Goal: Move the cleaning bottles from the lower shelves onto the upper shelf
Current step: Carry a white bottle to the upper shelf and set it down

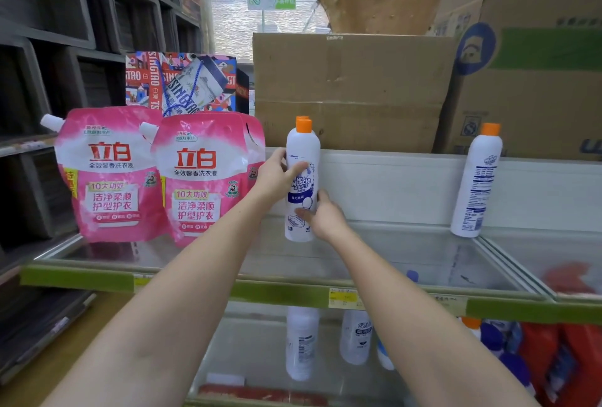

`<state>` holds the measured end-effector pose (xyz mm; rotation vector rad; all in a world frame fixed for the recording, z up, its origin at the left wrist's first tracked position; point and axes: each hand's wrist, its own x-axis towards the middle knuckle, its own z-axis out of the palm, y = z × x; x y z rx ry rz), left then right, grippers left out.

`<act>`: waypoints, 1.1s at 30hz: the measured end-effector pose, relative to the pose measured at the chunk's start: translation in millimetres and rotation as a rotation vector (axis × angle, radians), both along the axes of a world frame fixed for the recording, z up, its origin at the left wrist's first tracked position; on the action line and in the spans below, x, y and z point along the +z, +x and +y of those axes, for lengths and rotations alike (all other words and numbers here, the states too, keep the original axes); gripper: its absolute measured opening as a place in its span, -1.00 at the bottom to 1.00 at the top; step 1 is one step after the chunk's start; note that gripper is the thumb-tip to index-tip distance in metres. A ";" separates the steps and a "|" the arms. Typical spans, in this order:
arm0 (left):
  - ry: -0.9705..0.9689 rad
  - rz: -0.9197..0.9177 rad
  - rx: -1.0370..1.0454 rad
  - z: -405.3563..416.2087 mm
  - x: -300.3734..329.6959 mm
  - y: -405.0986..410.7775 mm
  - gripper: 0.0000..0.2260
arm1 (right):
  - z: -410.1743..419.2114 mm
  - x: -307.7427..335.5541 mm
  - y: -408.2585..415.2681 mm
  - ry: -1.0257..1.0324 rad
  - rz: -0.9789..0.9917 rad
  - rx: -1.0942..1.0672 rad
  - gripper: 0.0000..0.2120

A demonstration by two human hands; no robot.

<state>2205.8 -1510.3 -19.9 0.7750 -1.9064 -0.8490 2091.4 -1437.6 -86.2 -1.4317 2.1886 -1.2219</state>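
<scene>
White plastic cleaning bottle with an orange cap (pixel 302 178), tall, smooth and cylindrical, is standing upright on the glass upper shelf (pixel 407 256), toward its back edge. The left hand (pixel 277 178) is curling around its upper label while the right hand (pixel 322 214) is gripping its lower body. A second white orange-capped bottle (pixel 477 181) is leaning near the shelf's right end. Glossy pink detergent pouches (pixel 156 175) are sitting at the left end.

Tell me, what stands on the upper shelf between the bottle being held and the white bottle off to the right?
Nothing: in the head view only bare glass shelf shows between the held bottle and the right bottle.
</scene>
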 end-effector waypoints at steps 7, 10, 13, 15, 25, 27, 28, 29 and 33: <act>0.062 -0.020 -0.022 -12.8 3.2 -3.7 -0.67 | -17.1 -1.9 -3.5 0.009 -0.024 -0.029 -0.62; 0.062 -0.023 -0.016 -14.0 3.7 -5.3 -0.65 | -22.3 -1.8 -3.8 0.007 -0.050 -0.042 -0.63; 0.067 -0.030 0.002 -12.2 3.7 -5.1 -0.59 | -22.2 0.4 -2.9 0.015 -0.068 -0.053 -0.64; 0.072 -0.052 0.012 -10.2 4.6 -3.7 -0.56 | -19.6 1.8 -2.1 0.024 -0.063 -0.047 -0.62; 0.029 -0.283 0.087 28.4 24.5 -13.4 -0.75 | 28.2 11.0 -42.3 -0.074 -0.044 -0.120 -0.69; 0.066 -0.247 -0.040 48.1 25.6 -35.2 -0.83 | 44.6 18.7 -63.0 -0.103 -0.009 -0.184 -0.73; 0.070 -0.235 -0.104 56.4 25.3 -48.6 -0.85 | 53.8 21.7 -74.8 -0.117 0.006 -0.224 -0.74; 0.063 -0.233 -0.158 63.9 24.5 -63.0 -0.85 | 63.9 23.4 -87.4 -0.128 0.019 -0.263 -0.74; 0.068 -0.213 -0.283 90.4 16.6 -121.7 -0.85 | 108.8 19.9 -141.5 -0.143 0.037 -0.370 -0.74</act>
